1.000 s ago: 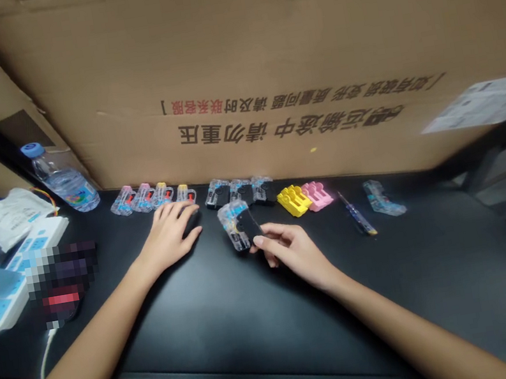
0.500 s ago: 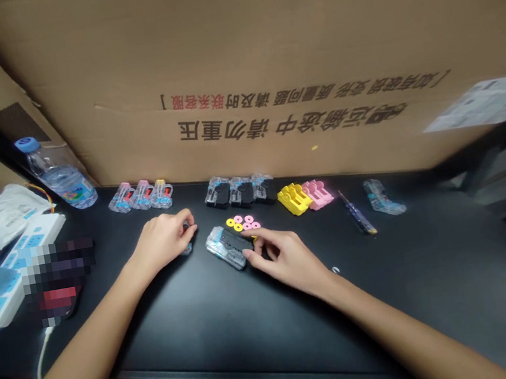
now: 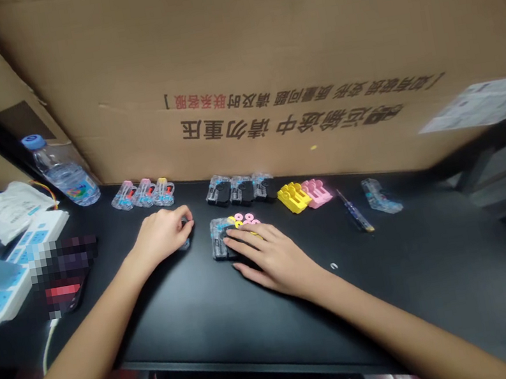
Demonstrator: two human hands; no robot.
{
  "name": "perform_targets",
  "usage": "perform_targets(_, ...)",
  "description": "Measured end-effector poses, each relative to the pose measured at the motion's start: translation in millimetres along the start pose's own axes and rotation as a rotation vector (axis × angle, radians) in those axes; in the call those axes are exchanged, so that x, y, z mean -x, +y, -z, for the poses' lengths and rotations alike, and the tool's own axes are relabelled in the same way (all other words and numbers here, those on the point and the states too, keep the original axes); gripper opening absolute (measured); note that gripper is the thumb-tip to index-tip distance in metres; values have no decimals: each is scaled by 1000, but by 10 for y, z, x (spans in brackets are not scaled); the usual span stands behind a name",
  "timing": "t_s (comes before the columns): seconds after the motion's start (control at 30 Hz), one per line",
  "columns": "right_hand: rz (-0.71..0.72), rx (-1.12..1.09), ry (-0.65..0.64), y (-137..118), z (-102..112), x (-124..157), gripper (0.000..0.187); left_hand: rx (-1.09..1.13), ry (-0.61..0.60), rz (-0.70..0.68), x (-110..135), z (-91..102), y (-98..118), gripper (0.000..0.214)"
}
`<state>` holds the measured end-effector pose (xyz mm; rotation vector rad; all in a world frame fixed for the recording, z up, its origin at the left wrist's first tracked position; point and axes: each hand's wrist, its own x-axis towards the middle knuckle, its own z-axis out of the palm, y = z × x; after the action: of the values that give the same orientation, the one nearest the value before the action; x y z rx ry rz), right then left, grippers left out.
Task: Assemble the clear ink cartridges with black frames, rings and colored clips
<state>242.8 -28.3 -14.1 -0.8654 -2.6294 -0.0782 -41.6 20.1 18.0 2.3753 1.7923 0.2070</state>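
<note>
My left hand (image 3: 163, 230) is closed, thumb and index finger together, around a small clear plastic piece with blue in it (image 3: 185, 244); most of that piece is hidden under the fingers. To its right a clear-and-black plastic casing (image 3: 217, 239) lies flat on the table. My right hand (image 3: 273, 254) rests over the casing's right side, fingers stretched out and touching its top, thumb apart below. Several pink and yellow rings (image 3: 244, 217) lie just behind, partly covered by the right hand.
Behind stand clear pieces with red parts (image 3: 144, 193), three more clear-and-black casings (image 3: 241, 190), yellow parts (image 3: 293, 197) and pink parts (image 3: 315, 192). Rightward lie a screwdriver (image 3: 355, 211) and a clear piece (image 3: 381, 196). At left are a water bottle (image 3: 67, 175), power strip (image 3: 10, 275) and phone (image 3: 72, 271).
The casing has turned from slanted to nearly square with the table edge. My right hand has gone from pinching its edge to lying spread over it. My left hand has barely moved.
</note>
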Motion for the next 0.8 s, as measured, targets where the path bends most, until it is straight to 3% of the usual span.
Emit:
perform_targets(0.2, -28, -45, -162, -37, 10, -291, 54, -26, -4, 27, 20, 43, -121, 22)
perform_targets(0.5, -95, 41, -133, 79, -313, -927, 74, 71, -17, 49, -10, 77, -219, 27)
perform_targets(0.8, -162, 70, -155, 264, -265, -863, 72, 37, 5, -33, 25, 49, -191, 23)
